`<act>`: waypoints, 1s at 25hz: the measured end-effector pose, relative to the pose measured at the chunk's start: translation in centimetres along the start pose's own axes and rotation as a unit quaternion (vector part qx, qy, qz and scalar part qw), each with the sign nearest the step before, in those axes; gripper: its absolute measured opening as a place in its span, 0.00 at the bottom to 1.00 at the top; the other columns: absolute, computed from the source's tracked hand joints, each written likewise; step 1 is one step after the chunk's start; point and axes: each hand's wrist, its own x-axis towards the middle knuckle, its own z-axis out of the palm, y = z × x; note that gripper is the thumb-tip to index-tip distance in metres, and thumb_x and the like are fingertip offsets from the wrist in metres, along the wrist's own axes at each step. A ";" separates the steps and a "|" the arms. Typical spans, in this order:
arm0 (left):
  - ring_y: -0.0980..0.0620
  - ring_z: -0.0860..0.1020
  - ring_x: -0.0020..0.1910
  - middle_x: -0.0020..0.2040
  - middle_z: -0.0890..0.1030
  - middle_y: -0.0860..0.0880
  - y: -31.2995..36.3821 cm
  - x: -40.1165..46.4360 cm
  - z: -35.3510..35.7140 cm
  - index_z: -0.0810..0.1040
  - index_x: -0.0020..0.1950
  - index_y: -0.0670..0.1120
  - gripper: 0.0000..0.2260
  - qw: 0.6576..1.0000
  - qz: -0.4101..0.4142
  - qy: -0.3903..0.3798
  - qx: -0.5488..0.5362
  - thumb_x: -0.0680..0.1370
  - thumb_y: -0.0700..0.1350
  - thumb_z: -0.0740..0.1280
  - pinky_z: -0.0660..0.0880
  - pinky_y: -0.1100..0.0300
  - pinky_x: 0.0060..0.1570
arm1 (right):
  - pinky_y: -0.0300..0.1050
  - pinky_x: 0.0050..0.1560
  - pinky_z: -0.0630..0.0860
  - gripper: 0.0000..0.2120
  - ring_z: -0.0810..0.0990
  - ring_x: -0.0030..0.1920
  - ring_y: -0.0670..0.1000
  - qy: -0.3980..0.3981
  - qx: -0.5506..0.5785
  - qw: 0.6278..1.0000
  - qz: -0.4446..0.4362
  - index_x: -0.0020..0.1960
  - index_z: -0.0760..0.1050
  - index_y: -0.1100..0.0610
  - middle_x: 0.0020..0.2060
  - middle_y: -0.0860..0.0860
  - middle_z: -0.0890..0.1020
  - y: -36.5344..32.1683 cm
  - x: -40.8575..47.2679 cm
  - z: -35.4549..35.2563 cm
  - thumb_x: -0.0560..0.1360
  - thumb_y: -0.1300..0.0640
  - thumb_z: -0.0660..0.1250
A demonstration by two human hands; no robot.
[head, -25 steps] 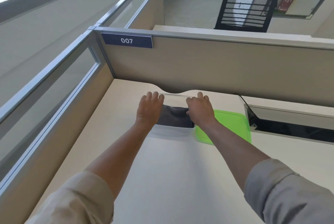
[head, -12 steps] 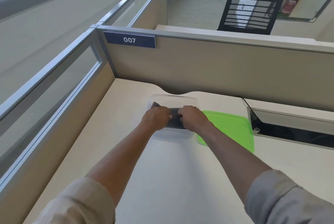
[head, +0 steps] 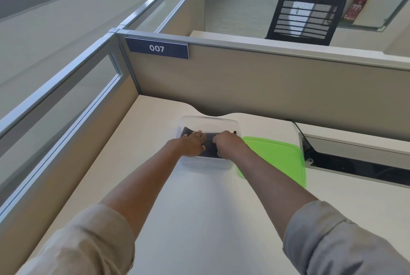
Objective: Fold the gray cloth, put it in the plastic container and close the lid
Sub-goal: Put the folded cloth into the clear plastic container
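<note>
In the clear rectangular plastic container [head: 208,141] on the pale table [head: 199,208], we press the folded gray cloth [head: 209,149] flat, left hand [head: 192,145] and right hand [head: 228,145] fingers together, resting on it. Next, probably: fetch the flat green lid [head: 277,159] just beside.

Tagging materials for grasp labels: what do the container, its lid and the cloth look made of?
Container: clear, glossy, thin-walled plastic by the look; the cloth shows through its walls.
Lid: bright green plastic, smooth, slightly sheeny, lying flat on the desk, with a raised rim.
Cloth: dark gray, matte, soft fabric; the weave is too small to tell.
</note>
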 end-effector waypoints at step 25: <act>0.43 0.76 0.58 0.59 0.78 0.46 19.0 -1.7 0.1 0.75 0.66 0.44 0.17 0.940 0.109 0.299 -0.120 0.77 0.43 0.66 0.75 0.49 0.50 | 0.54 0.55 0.74 0.25 0.75 0.61 0.59 0.177 0.043 0.979 0.094 0.69 0.67 0.56 0.67 0.53 0.72 13.9 -13.1 -0.3 0.74 0.69 0.62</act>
